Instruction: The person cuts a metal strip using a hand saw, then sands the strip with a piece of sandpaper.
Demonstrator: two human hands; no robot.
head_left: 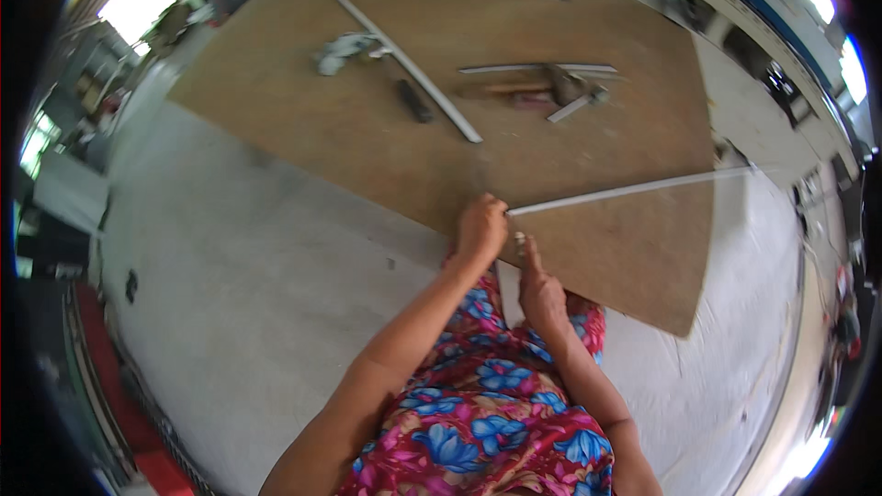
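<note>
Clock bearings taken from the worker's hands, 12 straight ahead of the worker.

Far side, 8 o'clock: red strip of flooring [115, 386]. Small dark object [131, 287] at 9, on the pale grey floor [230, 239]. Brown board [312, 129] spreads from 10 round to 3.

On the board, 11 o'clock: crumpled pale rag [342, 51], just beside a long white strip [407, 66] that lies slantwise, its near end toward 12. Near that strip, on its left, a dark handle-shaped object [413, 101]; kind of tool not clear.

Left hand [480, 228]: at the board's near edge, fingers curled into a fist. Something blurred shows above it; cannot tell what is gripped.

Small pale piece [520, 239]: between the hands, by the right index fingertip.

Right hand [542, 296]: index finger extended, others folded. Contact with the small piece cannot be confirmed.

Between 12 and 1: thin pale strip [514, 67], a hammer-like tool with a light brown handle [514, 88], and a short white strip [569, 109] angled beside it.

At 2 o'clock: slender white strip [625, 191], near end at the left fist, far end blurred and past the board's right edge.
</note>
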